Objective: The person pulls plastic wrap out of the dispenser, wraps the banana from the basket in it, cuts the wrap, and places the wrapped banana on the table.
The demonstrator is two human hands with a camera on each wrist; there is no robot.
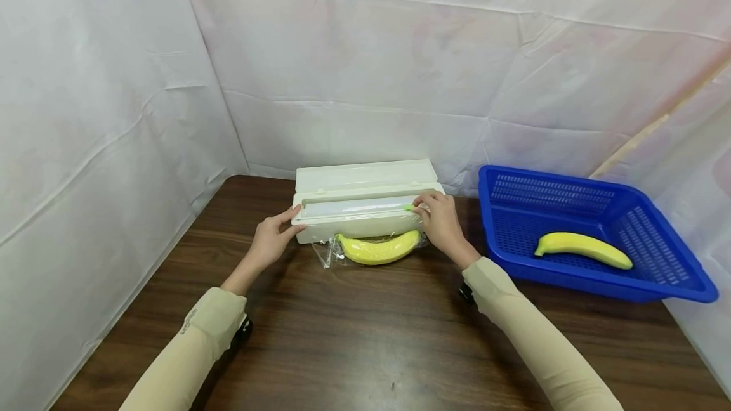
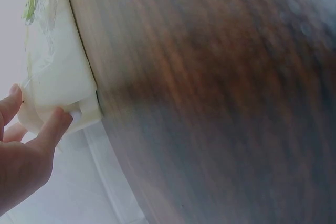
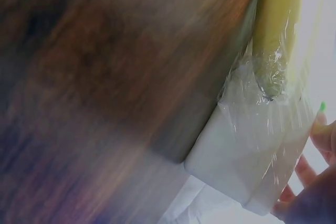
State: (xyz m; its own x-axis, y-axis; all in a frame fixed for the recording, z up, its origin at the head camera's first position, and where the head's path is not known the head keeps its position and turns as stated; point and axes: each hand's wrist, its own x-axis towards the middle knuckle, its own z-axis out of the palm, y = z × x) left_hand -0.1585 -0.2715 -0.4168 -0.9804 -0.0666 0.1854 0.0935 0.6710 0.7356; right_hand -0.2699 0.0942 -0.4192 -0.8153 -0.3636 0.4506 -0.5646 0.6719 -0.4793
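Observation:
A white cling film dispenser box lies on the table with its lid raised at the back and a film roll inside. My left hand holds the box's left end, its fingertips on the corner. At the right of the front rim, my right hand pinches a small green slider cutter. A yellow banana lies against the box front, with clear cling film around it. In the right wrist view, the film stretches from the banana over the box.
To the right stands a blue plastic basket with another banana in it. White cloth hangs behind and at both sides of the brown wooden table.

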